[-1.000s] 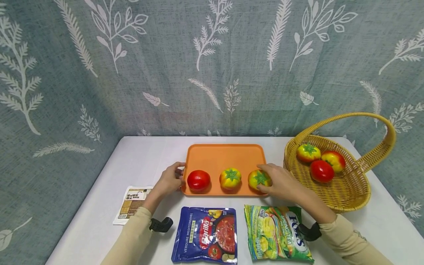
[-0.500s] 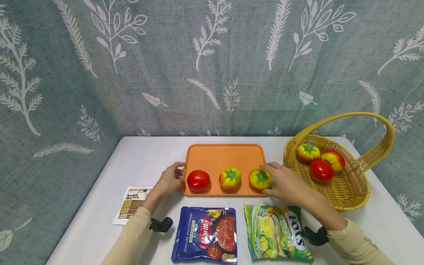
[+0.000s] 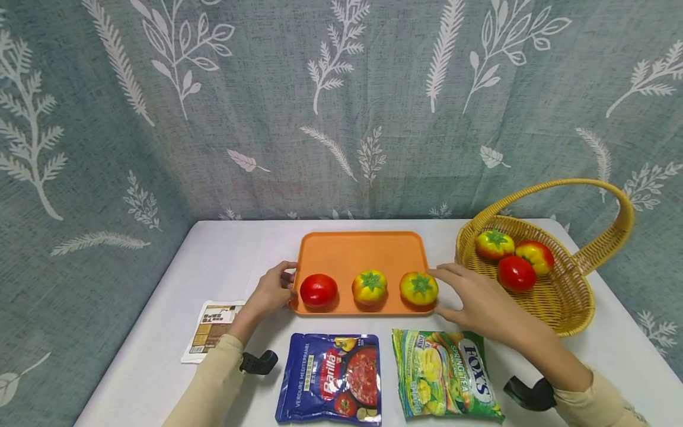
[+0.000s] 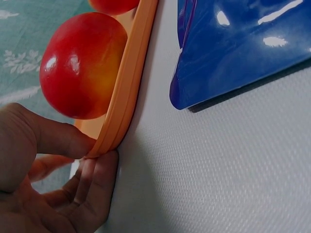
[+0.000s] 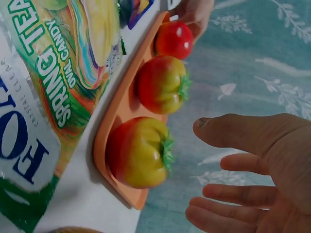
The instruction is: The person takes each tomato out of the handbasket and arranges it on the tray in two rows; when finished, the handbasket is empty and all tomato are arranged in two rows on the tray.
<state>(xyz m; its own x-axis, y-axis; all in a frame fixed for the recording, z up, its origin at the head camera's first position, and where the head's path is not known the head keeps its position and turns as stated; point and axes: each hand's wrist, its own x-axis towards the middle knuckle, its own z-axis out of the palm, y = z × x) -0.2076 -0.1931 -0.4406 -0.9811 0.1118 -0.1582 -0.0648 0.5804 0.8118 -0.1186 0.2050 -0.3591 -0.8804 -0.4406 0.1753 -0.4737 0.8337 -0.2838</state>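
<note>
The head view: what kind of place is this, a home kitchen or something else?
Probably a staged tabletop set, not a kitchen: a white table backed closely by a leaf-print curtain, with an orange tray and a wicker basket of glossy tomatoes neatly arranged.

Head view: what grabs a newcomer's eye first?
The orange tray at mid-table, with three tomatoes in a row along its near edge: one red tomato and two yellow-green ones. The left hand pinches the tray's left rim; the right hand hovers open, right of the rightmost tomato. At right, a yellow wicker basket holds three more.
</note>
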